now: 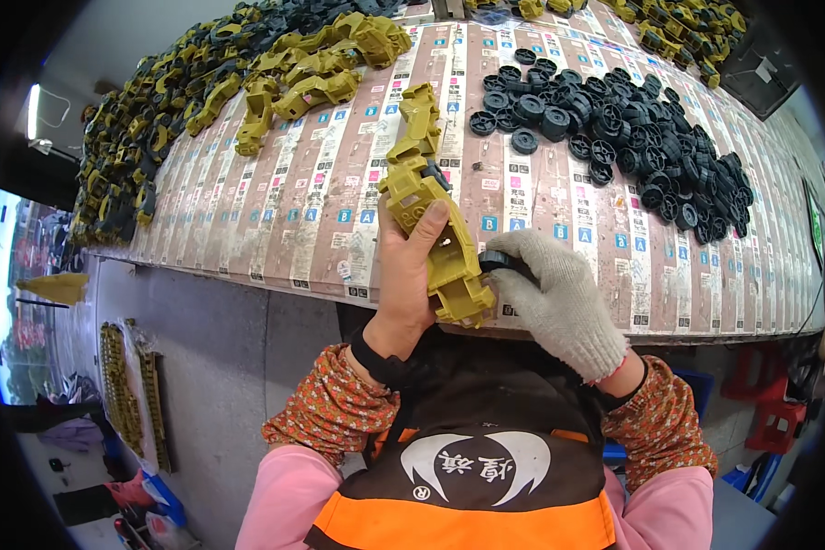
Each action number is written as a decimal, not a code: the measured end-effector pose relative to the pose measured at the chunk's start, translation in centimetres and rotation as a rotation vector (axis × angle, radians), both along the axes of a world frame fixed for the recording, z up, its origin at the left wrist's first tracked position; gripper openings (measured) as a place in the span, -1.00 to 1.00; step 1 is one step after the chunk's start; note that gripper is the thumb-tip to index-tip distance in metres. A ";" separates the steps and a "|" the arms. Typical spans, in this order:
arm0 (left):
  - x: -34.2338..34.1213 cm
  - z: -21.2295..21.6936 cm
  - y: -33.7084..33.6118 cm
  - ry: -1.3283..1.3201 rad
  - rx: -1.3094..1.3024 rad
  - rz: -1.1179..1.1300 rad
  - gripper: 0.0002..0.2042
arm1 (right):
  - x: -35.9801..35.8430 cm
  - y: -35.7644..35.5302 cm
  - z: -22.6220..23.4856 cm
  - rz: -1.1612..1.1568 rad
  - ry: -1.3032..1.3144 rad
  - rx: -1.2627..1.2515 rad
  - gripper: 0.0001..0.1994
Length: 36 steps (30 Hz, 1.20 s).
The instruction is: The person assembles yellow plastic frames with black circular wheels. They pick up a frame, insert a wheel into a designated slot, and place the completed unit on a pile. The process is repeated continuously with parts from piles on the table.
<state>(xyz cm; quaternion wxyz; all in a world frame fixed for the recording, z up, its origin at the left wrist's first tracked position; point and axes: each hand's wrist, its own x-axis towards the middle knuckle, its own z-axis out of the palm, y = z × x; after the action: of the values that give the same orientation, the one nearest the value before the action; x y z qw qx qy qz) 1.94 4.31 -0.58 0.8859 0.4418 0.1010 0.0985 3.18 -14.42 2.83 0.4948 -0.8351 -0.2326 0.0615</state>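
Fingers [518, 244] of the gloved right hand [555, 298] pinch a black wheel [497, 261] by the near end of the yellow body [447, 264] | bare left hand [403, 280] grips that body at the edge of the table [321, 229], likely to keep it steady | wheel pile [614, 124] sits right, maybe for easy reach | other bodies [316, 92] lie left, apart

The gloved right grip [556, 298] partly hides a black wheel [495, 261].

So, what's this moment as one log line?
Left hand: holds yellow plastic body | Right hand, gloved: holds black wheel beside it | Table: wheel pile
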 end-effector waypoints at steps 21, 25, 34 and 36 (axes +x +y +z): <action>-1.5 -0.3 -2.1 -0.320 0.380 0.033 -0.19 | -3.6 -0.6 -1.2 -0.019 0.050 0.092 -0.72; -1.9 0.6 -2.8 -0.395 0.287 -0.009 -0.17 | -3.5 -0.6 0.1 -0.039 -0.027 0.105 -0.74; 0.0 1.6 -1.7 -0.094 0.655 -0.591 -0.15 | 1.8 -4.3 3.7 -0.030 -0.202 0.080 -0.50; 0.0 1.9 -1.6 -0.083 0.746 -0.692 -0.15 | 1.9 -5.1 5.5 0.204 -0.012 0.006 -0.35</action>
<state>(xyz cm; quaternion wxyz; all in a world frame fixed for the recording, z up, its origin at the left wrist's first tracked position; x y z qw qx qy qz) 1.89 2.73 1.29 0.6519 0.7313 -0.1286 -0.1538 5.06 -19.56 8.31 0.4872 -0.8059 -0.3194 0.1058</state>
